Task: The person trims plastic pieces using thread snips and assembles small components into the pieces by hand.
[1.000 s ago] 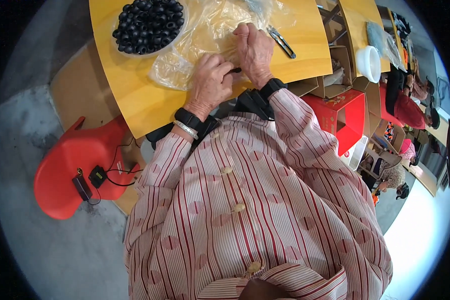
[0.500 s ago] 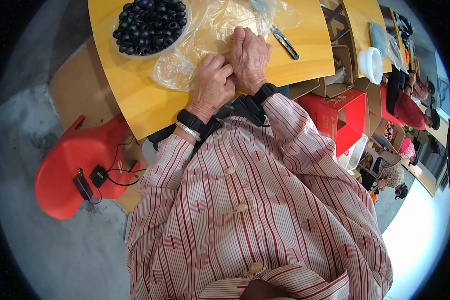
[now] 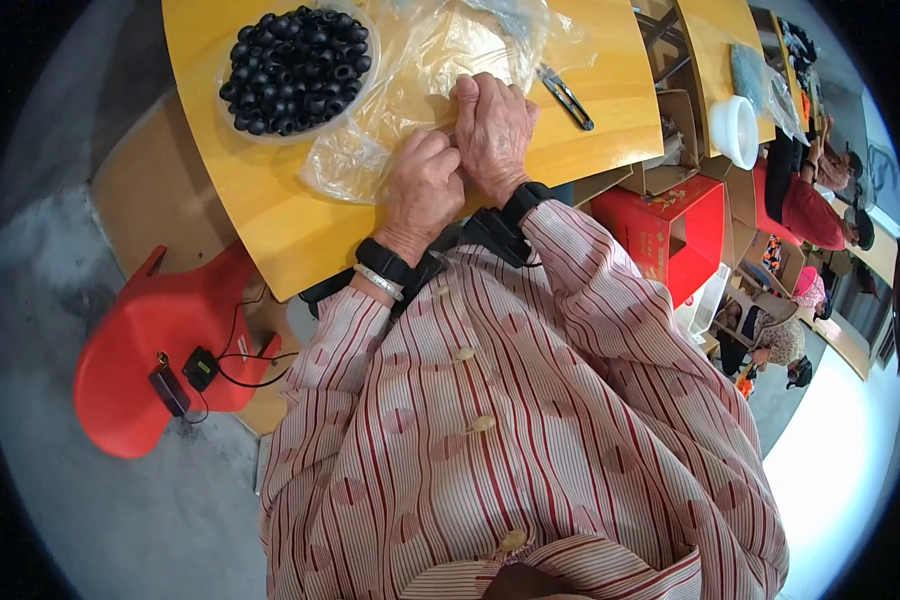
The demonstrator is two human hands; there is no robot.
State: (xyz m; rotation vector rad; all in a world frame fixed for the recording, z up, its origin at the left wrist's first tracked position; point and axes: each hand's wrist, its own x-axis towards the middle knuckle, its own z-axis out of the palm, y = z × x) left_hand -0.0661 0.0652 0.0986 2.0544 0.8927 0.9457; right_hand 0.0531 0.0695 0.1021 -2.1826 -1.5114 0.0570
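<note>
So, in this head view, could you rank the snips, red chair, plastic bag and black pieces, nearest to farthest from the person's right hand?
From the right hand:
1. plastic bag: spread right by the fingers
2. snips: just to its right
3. black pieces: heaped to its left
4. red chair: lower left
</note>
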